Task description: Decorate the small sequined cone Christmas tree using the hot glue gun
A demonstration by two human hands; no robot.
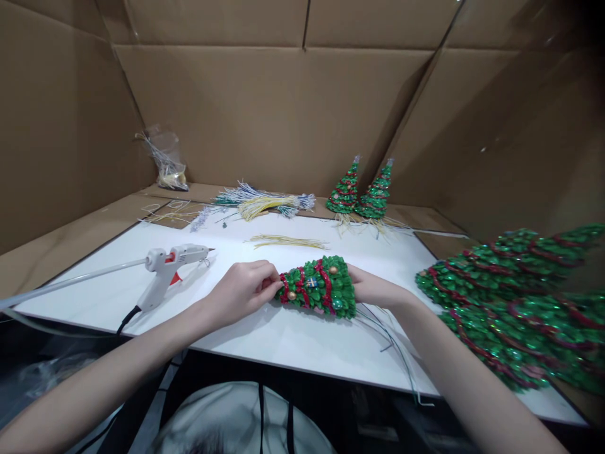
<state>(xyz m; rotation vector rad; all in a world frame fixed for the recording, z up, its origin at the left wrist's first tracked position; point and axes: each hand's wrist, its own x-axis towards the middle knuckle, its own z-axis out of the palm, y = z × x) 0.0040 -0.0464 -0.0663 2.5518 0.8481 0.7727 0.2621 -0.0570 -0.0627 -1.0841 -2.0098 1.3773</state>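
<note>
A small green Christmas tree ornament lies on its side above the white board, its tip to the left and wide base to the right. Red garlands, gold and teal balls and a tiny blue gift decorate it. My left hand is closed, pinching the tip between thumb and fingers. At the base, my right hand reaches in or behind the tree, so its fingers are hidden. Thin green and white wires trail from the base over the board's front edge.
A white glue gun with a red trigger stands at left. Yellow wires lie mid-board, with wire bundles behind. Two trees stand at the back; larger trees lie at right. Cardboard walls enclose the board.
</note>
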